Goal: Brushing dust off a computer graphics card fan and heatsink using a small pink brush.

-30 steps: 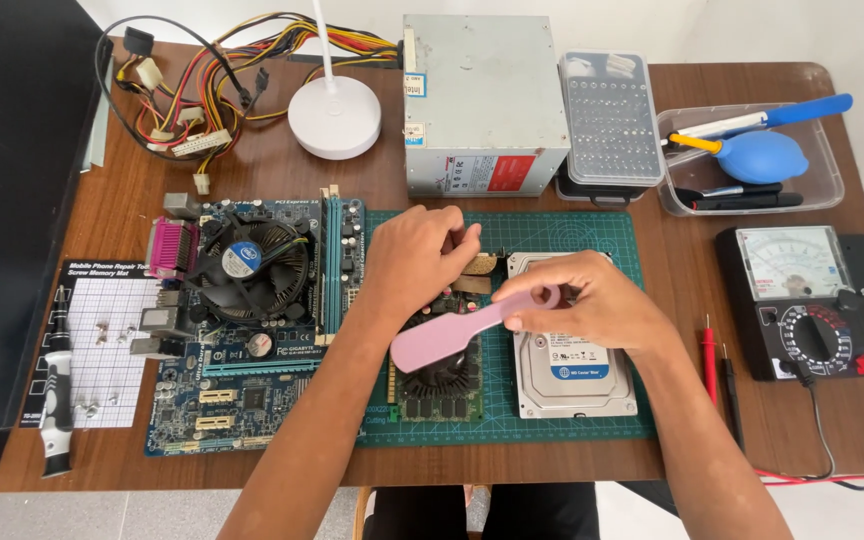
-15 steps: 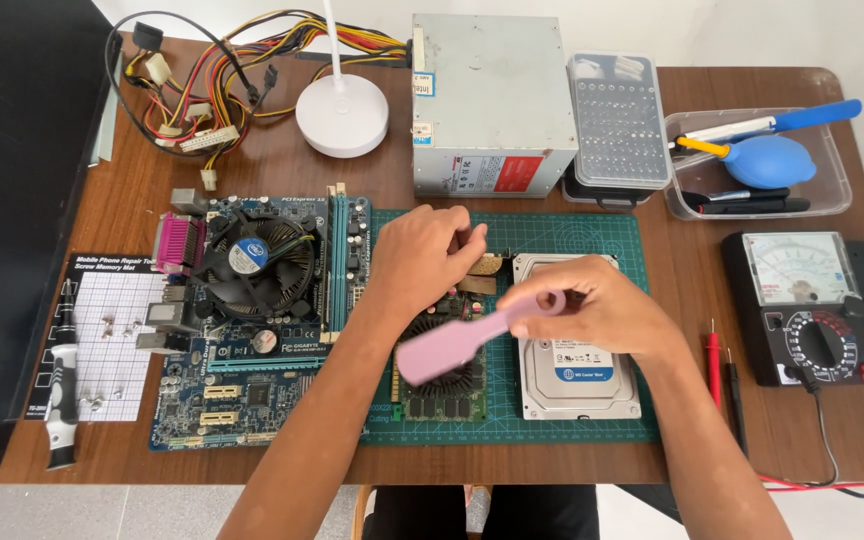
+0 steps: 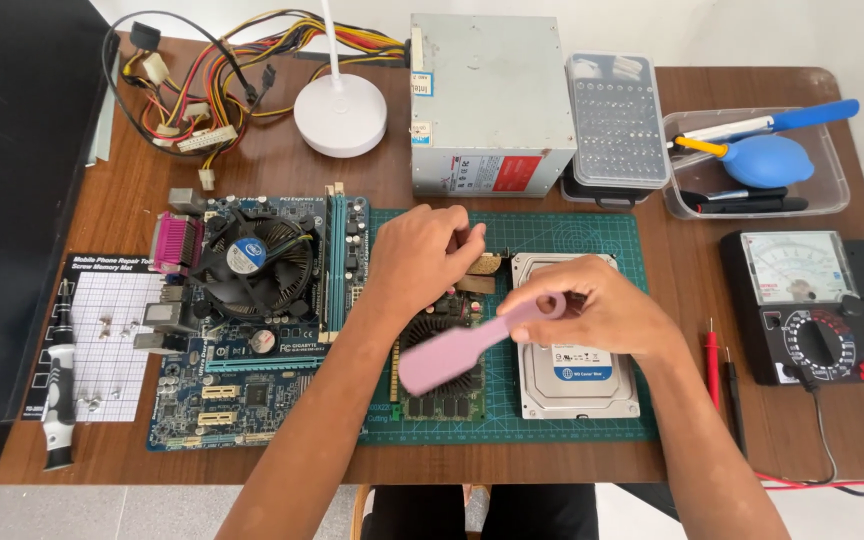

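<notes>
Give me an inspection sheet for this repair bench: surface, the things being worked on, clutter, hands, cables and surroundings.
Surface: brown wooden table with a green cutting mat.
Job's things: pink brush over a small circuit card on the mat; hard drive beside it.
Clutter: motherboard, power supply, bit case, clear tray with a blue blower, multimeter, white lamp base, screw mat.
Hands: left hand rests on the card's top edge; right hand grips the brush handle.
Cables: coloured wire bundle at the back left; red meter lead at the right.
Surroundings: dark panel at left, pale floor.
</notes>
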